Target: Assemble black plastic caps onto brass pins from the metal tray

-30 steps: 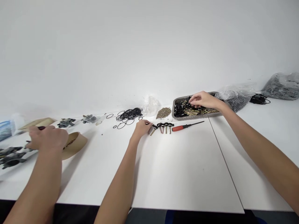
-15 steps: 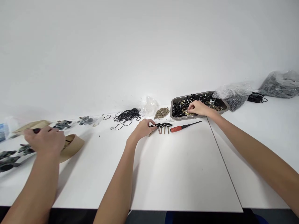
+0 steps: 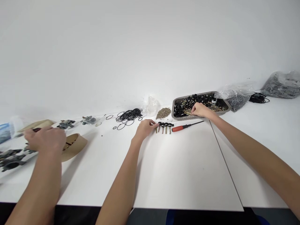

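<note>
My left hand (image 3: 145, 127) pinches the leftmost of several brass-shanked bolts with black knob-like heads (image 3: 166, 126), lined up on the white table with their shanks toward me. Fingertips hide part of that bolt's head. My right hand (image 3: 201, 110) reaches over the front rim of a metal tray (image 3: 173, 116), its fingers pinched together among black-headed brass parts (image 3: 187, 111); what they hold is hidden. Right of the row lies a screwdriver (image 3: 179, 128) with a red handle, its dark shaft pointing right. Behind the row is a heap of small brass pieces (image 3: 163, 112).
At the left, a co-worker's hand (image 3: 47, 139) is above dark metal castings (image 3: 12, 164) and beside a tan container (image 3: 78, 147). Black rubber rings (image 3: 128, 115) and a clear plastic bag (image 3: 150, 106) lie near the wall. Bags of small parts (image 3: 282, 85) stand at right.
The bolt at my left fingertips has come from slanted to nearly in line with the others. My right hand stays at the tray. The view has shifted slightly.
</note>
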`<state>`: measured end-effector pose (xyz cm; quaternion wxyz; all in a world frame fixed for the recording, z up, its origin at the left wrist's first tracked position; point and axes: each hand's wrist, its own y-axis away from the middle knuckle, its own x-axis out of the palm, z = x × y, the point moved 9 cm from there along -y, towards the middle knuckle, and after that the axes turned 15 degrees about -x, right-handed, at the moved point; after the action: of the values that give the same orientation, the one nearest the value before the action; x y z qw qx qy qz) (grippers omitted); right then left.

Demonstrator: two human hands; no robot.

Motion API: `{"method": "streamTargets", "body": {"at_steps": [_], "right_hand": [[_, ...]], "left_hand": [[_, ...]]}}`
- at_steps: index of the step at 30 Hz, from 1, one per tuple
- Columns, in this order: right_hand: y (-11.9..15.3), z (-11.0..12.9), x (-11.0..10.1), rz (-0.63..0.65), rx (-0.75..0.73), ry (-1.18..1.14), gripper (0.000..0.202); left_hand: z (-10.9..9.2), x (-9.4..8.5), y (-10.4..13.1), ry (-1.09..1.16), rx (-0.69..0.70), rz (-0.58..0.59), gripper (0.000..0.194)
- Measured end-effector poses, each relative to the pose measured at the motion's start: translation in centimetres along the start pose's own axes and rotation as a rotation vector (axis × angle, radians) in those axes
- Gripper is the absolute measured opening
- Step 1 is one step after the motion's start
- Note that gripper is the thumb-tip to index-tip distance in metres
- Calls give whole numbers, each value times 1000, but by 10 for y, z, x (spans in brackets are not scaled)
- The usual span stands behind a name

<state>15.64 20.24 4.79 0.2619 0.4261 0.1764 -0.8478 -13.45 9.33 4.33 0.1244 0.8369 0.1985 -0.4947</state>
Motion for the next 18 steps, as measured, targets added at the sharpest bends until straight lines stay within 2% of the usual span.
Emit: {"method": "streamTargets", "body": {"at_steps": [2, 6, 9, 11, 13, 15, 18], "right_hand": [[1, 2, -1, -12, -12, -5, 8], [1, 5, -15, -92, -27, 2, 9], [2, 17, -35, -167, -64, 3, 9], [5, 33, -46, -201, -123, -21, 6], [9, 55, -50, -195, -198, -80, 5], [14, 78, -46, -149, -265, -163, 6], [20, 102, -31, -52, -328, -278, 9]], "left_hand": [[-2, -7, 1, 61, 19, -55, 39], [-12, -30, 8, 183, 60, -271, 30], [-31, -31, 20, 259, 122, -300, 22], [-49, -23, 32, 304, 200, -252, 19], [-69, -10, 45, 372, 284, -148, 22], [-83, 6, 56, 481, 328, -3, 32], [-91, 28, 65, 665, 269, 196, 38]]}}
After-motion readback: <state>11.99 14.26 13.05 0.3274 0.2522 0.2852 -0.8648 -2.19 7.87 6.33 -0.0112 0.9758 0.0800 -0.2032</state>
